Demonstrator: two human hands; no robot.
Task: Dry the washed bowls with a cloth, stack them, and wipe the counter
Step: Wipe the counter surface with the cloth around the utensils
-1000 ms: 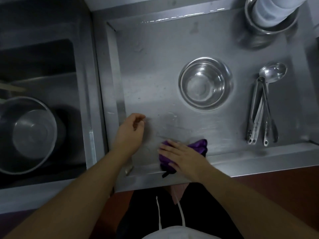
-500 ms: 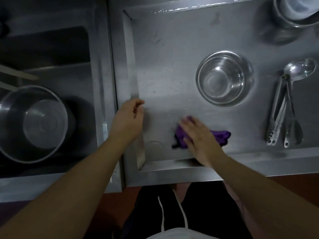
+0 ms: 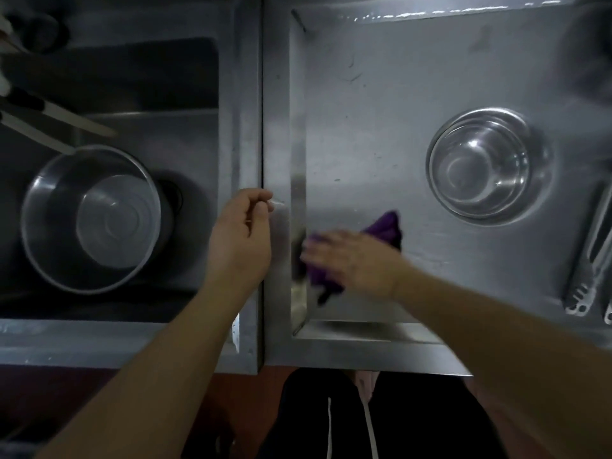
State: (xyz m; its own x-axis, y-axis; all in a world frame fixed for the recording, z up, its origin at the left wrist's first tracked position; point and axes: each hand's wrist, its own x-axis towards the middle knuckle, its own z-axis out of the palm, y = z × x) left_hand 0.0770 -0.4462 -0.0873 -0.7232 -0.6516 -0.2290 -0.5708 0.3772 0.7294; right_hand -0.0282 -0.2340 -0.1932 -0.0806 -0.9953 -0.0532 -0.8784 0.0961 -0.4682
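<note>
**Grey steel, one patch of purple**

The cloth (image 3: 385, 230) is a deep, plain purple, the only strong colour in view. The counter (image 3: 397, 111) is dull silver-grey steel, marked with faint dark specks and pale streaks. The stacked bowls (image 3: 486, 165) are bright, shiny silver with white glints. The large bowl (image 3: 89, 217) in the dark grey sink (image 3: 132, 87) is silver too, duller inside. The tongs (image 3: 587, 260) are pale silver. The trousers (image 3: 414, 422) are black with white drawstrings. The floor (image 3: 49, 392) is dark reddish-brown.
</note>
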